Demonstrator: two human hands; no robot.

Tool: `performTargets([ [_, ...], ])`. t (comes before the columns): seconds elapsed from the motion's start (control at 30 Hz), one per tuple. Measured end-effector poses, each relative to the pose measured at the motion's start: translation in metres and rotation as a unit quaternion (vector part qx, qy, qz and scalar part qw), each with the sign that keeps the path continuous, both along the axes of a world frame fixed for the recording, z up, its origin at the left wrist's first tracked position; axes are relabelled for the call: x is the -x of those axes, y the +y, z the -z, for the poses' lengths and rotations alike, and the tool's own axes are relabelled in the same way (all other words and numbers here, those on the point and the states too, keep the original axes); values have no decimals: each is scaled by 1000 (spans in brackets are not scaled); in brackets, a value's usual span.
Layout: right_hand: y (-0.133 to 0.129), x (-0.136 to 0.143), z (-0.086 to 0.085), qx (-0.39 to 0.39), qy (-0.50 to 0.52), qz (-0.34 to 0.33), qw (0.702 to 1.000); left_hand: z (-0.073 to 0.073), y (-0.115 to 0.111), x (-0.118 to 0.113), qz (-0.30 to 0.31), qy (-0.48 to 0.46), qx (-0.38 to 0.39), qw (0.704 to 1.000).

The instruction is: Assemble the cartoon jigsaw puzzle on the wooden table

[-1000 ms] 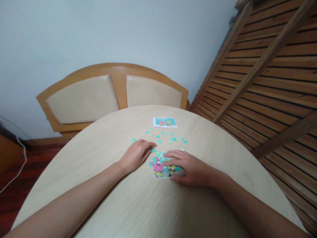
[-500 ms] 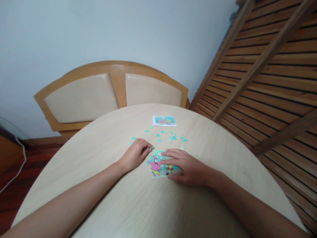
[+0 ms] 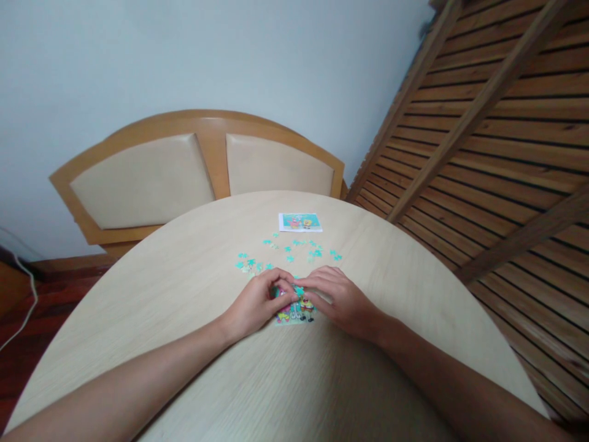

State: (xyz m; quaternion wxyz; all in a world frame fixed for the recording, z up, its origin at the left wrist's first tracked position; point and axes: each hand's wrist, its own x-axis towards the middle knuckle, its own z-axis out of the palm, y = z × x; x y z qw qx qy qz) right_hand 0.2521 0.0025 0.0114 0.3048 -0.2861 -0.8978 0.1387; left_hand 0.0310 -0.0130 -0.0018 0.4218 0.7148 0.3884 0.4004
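Observation:
A partly joined jigsaw puzzle [image 3: 294,316] with cartoon figures, one pink and one yellow, lies flat on the round table near its middle. Over its upper part my two hands meet. My left hand [image 3: 260,304] is closed, thumb and forefinger pinching at a small green puzzle piece [image 3: 299,290]. From the other side, the thumb and forefinger of my right hand [image 3: 343,301] close around that same piece. Fingers cover much of the puzzle's upper left and right side. Beyond the hands lie several loose green puzzle pieces [image 3: 315,253].
A picture card [image 3: 301,222] showing the same figures lies at the far side of the pale wooden table [image 3: 184,380]. Behind the table stands a padded wooden chair back [image 3: 142,181]. A slatted wooden screen [image 3: 497,135] rises on the right, and a white cable [image 3: 32,288] hangs at left.
My left hand has moved right, over the puzzle, with the piece in its fingers. My right hand has lifted off the puzzle's face and drawn its fingers together at the piece.

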Motion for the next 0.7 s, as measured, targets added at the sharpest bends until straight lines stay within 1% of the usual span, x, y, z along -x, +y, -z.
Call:
performTargets([
  [0.13,3,-2,3,-16,9,-12,1000,0,-1,1,15,-23,20,999],
  [0.23,5,-4,2,-1,21,4,1000,-1,0,3,11,-7,8,1000],
  [0.3,7,-6,1,14,25,21,999,-3,-1,5,-5,29,-26,999],
  [0.4,10,-10,-1,34,32,48,998,-6,-2,10,-14,136,-120,983],
  [0.47,13,-13,-1,44,36,60,997,-8,-4,12,15,187,-178,966],
  [0.53,15,-15,-1,55,40,72,995,-10,-6,13,67,213,-214,951],
  [0.63,16,-16,1,74,51,90,992,-12,-8,14,129,252,-245,927],
  [0.7,17,-16,2,86,62,96,990,-13,-8,14,145,276,-253,916],
])
